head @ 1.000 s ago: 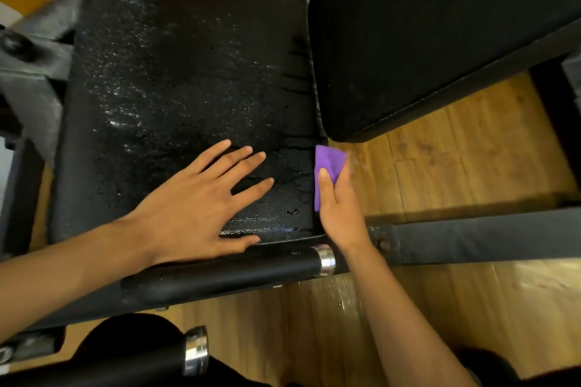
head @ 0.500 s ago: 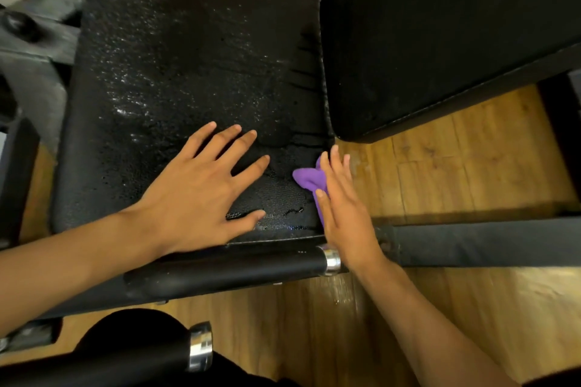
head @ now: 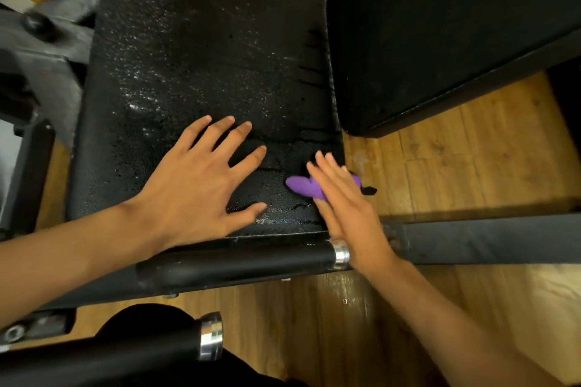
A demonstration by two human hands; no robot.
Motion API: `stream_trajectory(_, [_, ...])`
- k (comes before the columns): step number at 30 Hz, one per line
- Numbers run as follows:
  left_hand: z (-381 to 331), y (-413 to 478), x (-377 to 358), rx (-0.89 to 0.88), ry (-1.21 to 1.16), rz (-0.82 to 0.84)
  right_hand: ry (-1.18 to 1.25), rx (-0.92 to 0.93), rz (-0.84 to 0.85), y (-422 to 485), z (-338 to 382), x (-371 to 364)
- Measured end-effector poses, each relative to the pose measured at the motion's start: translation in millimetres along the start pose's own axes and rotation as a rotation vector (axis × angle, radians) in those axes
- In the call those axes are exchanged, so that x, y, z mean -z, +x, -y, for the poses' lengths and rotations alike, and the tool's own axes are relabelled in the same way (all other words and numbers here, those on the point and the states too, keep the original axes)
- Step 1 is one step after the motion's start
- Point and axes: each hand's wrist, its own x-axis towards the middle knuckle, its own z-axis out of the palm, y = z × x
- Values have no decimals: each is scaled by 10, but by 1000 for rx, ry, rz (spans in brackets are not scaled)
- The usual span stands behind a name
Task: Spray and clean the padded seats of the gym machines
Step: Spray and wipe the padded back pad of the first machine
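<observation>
Wet seat (head: pixel 204 56), chrome-capped bar (head: pixel 235 264) in front, second pad (head: pixel 440 25) beside

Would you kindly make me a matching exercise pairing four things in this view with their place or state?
Things: 1 left hand; 2 purple cloth; 3 seat pad; 4 second black pad.
States: a wet with droplets; b under the fingers of the right hand; c right of the seat, no droplets showing; d flat on the seat, fingers spread.
Pairs: 1-d, 2-b, 3-a, 4-c.
</observation>
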Motion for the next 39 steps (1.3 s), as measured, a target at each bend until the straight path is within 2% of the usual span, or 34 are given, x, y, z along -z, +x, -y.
stream_trajectory(3, [59,-122,-4,21,-3,1,-20,49,39,65,-24,57])
stream_trajectory(6, [56,-136,-12,69,-24,-9,10,-25,33,349,56,73])
stream_trajectory(16, [30,-73,-50,98,3,-23,-9,-176,-113,1401,81,50])
stream_trajectory(20, [41,-107,-50,85,7,-13,-28,-256,-154,1143,223,-13])
stream_trajectory(24, [101,-173,-47,69,0,-7,34,-301,-45,534,363,33])
stream_trajectory(28, [132,-217,-19,95,5,-28,34,-226,65,437,307,149])
stream_trajectory(35, [83,-152,-56,162,11,-23,-124,-398,-151,1121,346,-60])
stream_trajectory(39, [77,-131,-70,165,7,-34,-118,-416,-161,1606,275,-19])
